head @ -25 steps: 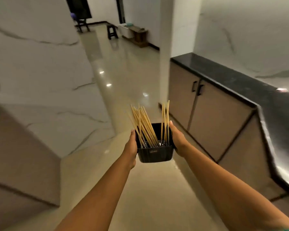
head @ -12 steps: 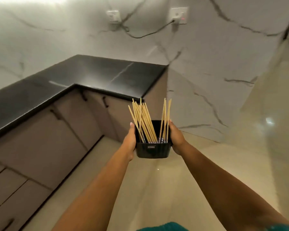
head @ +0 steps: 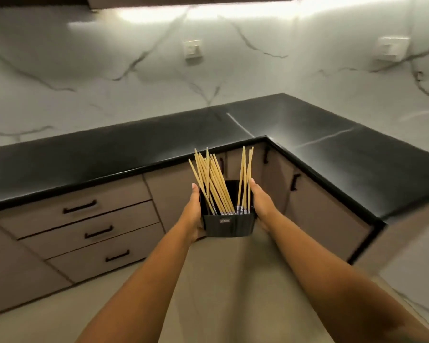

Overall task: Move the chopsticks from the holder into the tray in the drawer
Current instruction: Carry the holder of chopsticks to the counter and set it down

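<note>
A small black rectangular plastic holder (head: 227,225) is held out in front of the person, above the pale floor (head: 223,280), with one hand on each side. The left hand (head: 193,214) presses against the holder's left wall with its fingers (head: 195,191) closed along that side; the right hand (head: 262,205) does the same on the right wall, thumb lying along the upper rim. Both hands are thus clamped on the holder.

The light bamboo chopsticks (head: 213,186) stand inside it, thin ends up, in two groups: a larger bunch leaning to the left and a smaller, nearly upright bunch (head: 245,179) at the right (their patterned lower ends show just above the front wall). None has left the holder.

Beyond the hands runs an L-shaped black stone desk (head: 109,149) with beige cabinets beneath. To the left is a stack of three beige drawers with black bar handles (head: 89,231), all closed. A white marble-look wall (head: 109,65) behind the desk carries two white switch plates (head: 192,49).
</note>
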A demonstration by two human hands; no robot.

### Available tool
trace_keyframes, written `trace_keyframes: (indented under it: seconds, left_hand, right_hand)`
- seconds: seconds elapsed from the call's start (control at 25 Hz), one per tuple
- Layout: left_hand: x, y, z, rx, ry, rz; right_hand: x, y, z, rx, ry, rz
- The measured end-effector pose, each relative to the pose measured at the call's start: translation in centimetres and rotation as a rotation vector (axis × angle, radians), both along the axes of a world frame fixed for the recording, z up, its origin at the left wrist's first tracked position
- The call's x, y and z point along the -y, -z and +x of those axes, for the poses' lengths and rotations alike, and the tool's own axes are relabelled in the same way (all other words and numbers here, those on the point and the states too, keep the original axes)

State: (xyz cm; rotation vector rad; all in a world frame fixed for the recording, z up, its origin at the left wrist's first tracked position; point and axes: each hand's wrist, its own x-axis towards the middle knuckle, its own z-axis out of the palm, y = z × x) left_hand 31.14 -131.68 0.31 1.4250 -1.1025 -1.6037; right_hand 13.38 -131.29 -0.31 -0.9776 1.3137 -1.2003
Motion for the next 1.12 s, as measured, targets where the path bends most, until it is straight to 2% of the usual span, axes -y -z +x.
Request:
trace_keyframes:
  seconds: [0.12,0.44,0.72,1.12]
  left_hand:
    - [3.8,-0.8,5.5,0.003,-0.183,-0.018]
    - [12.9,-1.3,24.0,0.059,-0.435,-0.014]
    - [21.9,-2.2,38.9,0.081,-0.482,0.028]
    - [36.4,-2.1,51.0,0.082,-0.524,0.032]
  right_hand:
    - [6.2,-0.6,5.7,-0.027,-0.123,0.021]
    - [19.7,-0.5,24.7,0.031,-0.362,0.077]
    - [30.1,-1.2,40.2,0.037,-0.401,0.079]
    - [45.5,-0.9,52.8,0.060,-0.423,0.141]
